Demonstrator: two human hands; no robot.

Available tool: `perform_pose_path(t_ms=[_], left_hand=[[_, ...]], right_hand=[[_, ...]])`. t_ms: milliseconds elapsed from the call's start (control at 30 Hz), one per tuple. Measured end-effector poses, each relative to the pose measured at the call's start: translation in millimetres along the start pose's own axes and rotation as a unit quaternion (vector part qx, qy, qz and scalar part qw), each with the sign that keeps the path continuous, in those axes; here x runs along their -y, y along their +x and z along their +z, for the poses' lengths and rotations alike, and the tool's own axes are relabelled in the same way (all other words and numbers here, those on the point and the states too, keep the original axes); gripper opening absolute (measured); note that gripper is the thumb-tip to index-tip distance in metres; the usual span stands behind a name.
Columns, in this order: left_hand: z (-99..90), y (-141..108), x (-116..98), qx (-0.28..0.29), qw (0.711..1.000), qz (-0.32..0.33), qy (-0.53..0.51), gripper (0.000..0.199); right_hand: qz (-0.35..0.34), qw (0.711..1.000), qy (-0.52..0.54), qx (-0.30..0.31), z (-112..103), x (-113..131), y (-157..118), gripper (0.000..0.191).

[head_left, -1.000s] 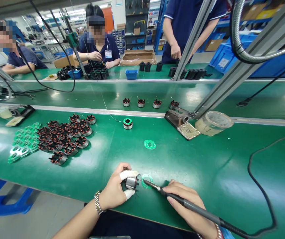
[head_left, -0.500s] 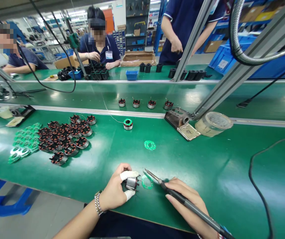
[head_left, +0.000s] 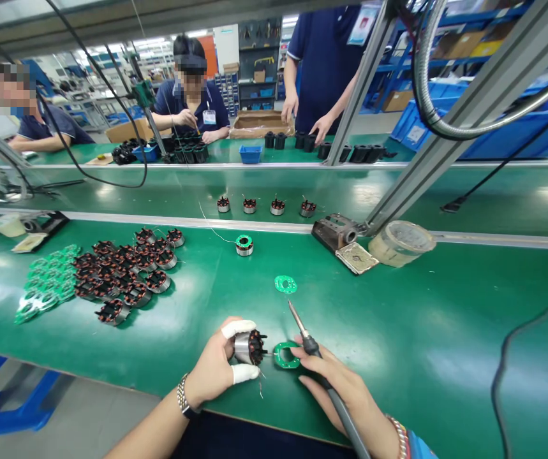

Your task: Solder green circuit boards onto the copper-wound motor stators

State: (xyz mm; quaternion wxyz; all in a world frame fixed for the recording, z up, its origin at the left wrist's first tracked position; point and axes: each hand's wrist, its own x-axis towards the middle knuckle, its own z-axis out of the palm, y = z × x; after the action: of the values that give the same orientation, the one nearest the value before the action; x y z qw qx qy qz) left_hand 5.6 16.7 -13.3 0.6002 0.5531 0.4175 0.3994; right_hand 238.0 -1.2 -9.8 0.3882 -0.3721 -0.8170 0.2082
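Note:
My left hand, with white covers on thumb and finger, grips a motor stator on its side, its black pegs and copper windings facing right. Thin wires hang from its lower edge. In my right hand is a soldering iron, its tip pointing up and away. The fingertips of that hand also touch a green ring-shaped circuit board just right of the stator. Farther out lies another green board. Beyond it stands a stator topped with a green board, a wire trailing from it.
Many stators and a pile of green boards lie at left. A soldering iron stand and a round tub stand at right. Several stators line the strip behind. Co-workers are across the bench.
My right hand has moved left, and its fingers now touch the ring-shaped board while keeping the soldering iron. The left hand has turned the stator so its windings show more.

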Motion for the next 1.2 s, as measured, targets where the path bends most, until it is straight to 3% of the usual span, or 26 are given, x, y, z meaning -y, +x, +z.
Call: perform_pose_path(t_ms=[133,233,367,500,600,667,867,933,1067,1200], left_hand=[[3.4,1,-3,0.018,0.997,-0.022,-0.066,0.057],[7.5,2,-5,0.032,0.997,-0.027,-0.058,0.061],[12.7,7,-10,0.036,0.993,-0.018,0.115,0.065],[18.0,13,-13,0.014,0.949,0.008,0.316,0.055],[20.2,14,-10,-0.004,0.928,0.020,0.371,0.057],[20.6,13,-7,-0.002,0.923,0.032,0.383,0.059],[22.2,13,-4,-0.001,0.917,0.043,0.397,0.061],[22.3,13,-4,-0.003,0.916,0.042,0.398,0.060],[21.6,13,-5,-0.006,0.918,0.045,0.394,0.059],[21.6,12,-6,-0.010,0.916,0.042,0.398,0.055]], right_hand=[[0.013,0.999,-0.018,-0.037,-6,6,4,0.022],[0.026,0.997,-0.013,-0.070,-9,11,8,0.017],[0.119,0.984,0.001,-0.136,-3,15,13,0.010],[0.245,0.934,0.167,-0.199,11,16,17,0.023],[0.268,0.894,0.318,-0.167,13,16,21,0.030],[0.252,0.889,0.359,-0.131,11,18,24,0.033],[0.233,0.910,0.331,-0.087,5,21,31,0.026],[0.222,0.931,0.276,-0.085,6,20,33,0.024],[0.161,0.983,0.065,-0.059,4,21,40,0.022],[0.091,0.995,0.045,0.023,5,23,48,0.033]])
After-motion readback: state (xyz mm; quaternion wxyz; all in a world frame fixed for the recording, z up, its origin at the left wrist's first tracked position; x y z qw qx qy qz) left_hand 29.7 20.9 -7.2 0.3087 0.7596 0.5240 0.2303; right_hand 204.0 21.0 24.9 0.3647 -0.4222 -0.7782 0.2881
